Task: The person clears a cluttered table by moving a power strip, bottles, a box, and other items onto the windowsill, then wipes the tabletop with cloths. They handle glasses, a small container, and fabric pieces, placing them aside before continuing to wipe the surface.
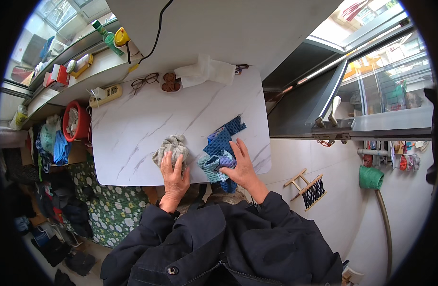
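Note:
On the white marble-patterned table (140,143), near its front edge, lies a crumpled grey cloth (172,144). My left hand (175,177) rests on that cloth with its fingers spread. To the right is a loose heap of textured fabric: dark blue pieces (219,141) at the back, and a light teal and purple piece (211,168) in front. My right hand (243,165) is over the heap's right side, thumb on the purple part, fingers apart from the thumb. Part of the dark blue fabric hangs over the front edge.
Along the back are a power strip (106,95), eyeglasses (144,83), a bowl of brown round items (170,84) and white tissue (204,71). A red bucket (76,121) stands left. A window handle (334,111) juts out right, above a folding stool (310,189) on the floor.

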A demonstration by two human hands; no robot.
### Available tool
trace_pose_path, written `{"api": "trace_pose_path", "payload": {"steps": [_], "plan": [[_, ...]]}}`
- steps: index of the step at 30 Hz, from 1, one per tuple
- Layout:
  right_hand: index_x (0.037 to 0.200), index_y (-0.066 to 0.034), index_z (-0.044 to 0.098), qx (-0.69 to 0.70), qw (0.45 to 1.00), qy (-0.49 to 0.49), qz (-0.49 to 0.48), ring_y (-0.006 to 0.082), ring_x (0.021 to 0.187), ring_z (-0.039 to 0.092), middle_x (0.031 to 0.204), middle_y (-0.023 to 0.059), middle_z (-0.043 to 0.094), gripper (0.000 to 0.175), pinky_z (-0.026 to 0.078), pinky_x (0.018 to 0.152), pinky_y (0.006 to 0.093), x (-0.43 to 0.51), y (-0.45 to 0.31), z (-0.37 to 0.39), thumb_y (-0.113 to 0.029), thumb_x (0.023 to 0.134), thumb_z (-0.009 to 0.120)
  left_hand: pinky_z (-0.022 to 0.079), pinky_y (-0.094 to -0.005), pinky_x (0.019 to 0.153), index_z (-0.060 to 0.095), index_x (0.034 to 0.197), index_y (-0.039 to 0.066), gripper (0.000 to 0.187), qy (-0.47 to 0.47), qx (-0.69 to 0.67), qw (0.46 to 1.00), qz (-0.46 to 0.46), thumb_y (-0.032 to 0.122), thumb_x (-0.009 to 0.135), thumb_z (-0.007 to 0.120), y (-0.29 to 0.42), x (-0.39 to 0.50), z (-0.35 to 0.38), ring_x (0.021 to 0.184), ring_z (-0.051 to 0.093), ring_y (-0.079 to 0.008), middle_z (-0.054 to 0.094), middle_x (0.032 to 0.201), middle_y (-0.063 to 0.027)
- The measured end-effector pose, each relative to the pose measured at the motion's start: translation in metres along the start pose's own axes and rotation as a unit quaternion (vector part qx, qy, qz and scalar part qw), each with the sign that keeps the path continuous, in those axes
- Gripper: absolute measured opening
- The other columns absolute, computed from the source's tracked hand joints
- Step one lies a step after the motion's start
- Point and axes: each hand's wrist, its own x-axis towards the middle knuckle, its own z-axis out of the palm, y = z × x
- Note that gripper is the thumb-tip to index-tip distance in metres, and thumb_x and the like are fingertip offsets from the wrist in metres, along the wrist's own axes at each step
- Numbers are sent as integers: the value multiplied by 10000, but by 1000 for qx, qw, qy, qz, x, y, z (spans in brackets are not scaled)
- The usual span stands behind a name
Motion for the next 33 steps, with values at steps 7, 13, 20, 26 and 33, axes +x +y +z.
{"api": "trace_pose_path", "payload": {"steps": [7, 13, 20, 26, 33], "plan": [[1451, -50, 565, -50, 995, 83, -19, 345, 1262, 572, 1446, 179, 527, 860, 518, 1036, 436, -11, -3, -3, -262, 710, 947, 567, -389, 931, 718, 1133, -7, 350, -16, -194, 981, 27, -162, 838, 612, 33, 38, -51, 1104, 692, -371, 700, 1205, -189], [1308, -32, 659, -18, 997, 76, 7, 213, 936, 670, 1144, 103, 689, 610, 565, 766, 314, -9, 1, -8, -148, 765, 914, 601, -381, 759, 747, 984, -29, 267, -122, -344, 915, 168, -162, 793, 616, 96, 110, -170, 876, 747, -316, 755, 986, -167], [1027, -3, 735, 94, 991, 77, 60, 151, 736, 651, 888, 57, 709, 178, 521, 703, 278, -9, 1, -1, -23, 860, 795, 581, -368, 662, 788, 936, -38, 123, -110, -557, 771, 289, 45, 925, 699, 172, 137, -231, 768, 744, -291, 770, 946, -191], [1159, 2, 708, 426, 881, 32, 204, 73, 853, 645, 1014, -3, 723, 156, 528, 788, 240, -10, 21, -13, -44, 1012, 681, 539, -337, 616, 776, 952, -61, 112, 78, -629, 731, 252, 31, 892, 753, 209, 119, -207, 741, 684, -274, 752, 969, -197], [1229, -5, 638, 562, 800, 37, 207, 263, 897, 763, 1104, 161, 751, 237, 637, 791, 356, -5, 29, -46, -189, 1102, 558, 537, -332, 609, 797, 962, -27, 113, 141, -624, 737, 219, 46, 877, 782, 213, 116, -201, 762, 675, -260, 745, 979, -157]]}}
